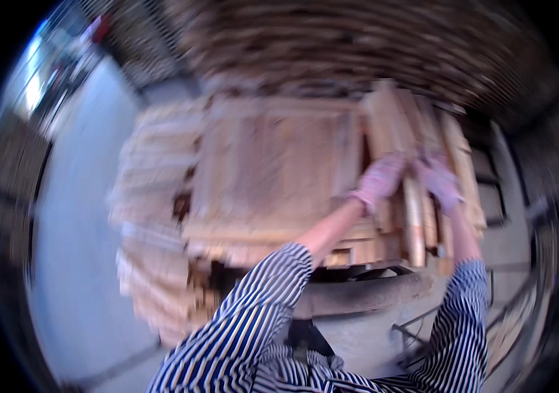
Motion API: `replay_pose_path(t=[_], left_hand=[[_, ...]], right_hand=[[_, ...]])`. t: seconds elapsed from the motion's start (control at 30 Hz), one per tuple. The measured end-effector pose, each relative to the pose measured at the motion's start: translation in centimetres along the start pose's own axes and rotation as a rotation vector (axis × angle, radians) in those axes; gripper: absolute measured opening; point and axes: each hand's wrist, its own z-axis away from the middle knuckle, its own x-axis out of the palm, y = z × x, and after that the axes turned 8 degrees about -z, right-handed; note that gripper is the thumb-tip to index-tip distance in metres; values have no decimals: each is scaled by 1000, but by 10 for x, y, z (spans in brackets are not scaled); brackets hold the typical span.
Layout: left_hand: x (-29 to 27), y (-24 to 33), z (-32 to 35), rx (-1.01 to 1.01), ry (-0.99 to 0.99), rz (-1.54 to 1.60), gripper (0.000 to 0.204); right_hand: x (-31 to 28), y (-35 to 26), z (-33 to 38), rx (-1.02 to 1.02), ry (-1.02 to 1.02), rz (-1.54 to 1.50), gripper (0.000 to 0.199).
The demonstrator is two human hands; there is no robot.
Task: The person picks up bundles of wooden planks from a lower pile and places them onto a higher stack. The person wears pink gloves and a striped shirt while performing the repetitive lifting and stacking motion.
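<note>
Striped sleeves (246, 308) nearest; press left hand (382, 178) and right hand (438, 178) evenly along boards (385, 121) at right, unable to judge either grip through blur.

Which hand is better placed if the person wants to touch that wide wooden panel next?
Probably the left hand: it is nearer the wide wooden panel, while the right hand is farther off, over the narrow boards. Blur hides the exact grip.

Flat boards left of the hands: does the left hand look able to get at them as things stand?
Probably yes: the left hand is just right of the flat boards, and nothing visible stands between them, though blur hides detail.
</note>
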Motion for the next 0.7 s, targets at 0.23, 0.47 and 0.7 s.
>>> replay_pose_path(t=[0.23,0.47,0.7], left_hand=[[-71,74,239,-94,275,722,39],[-82,-9,585,-1121,441,264,50],[-135,-221,863,-1855,955,456,74]], right_hand=[[-55,143,-47,-407,-31,783,58],[79,-153,137,-751,166,-5,66],[420,-248,288,-399,-1192,-333,76]])
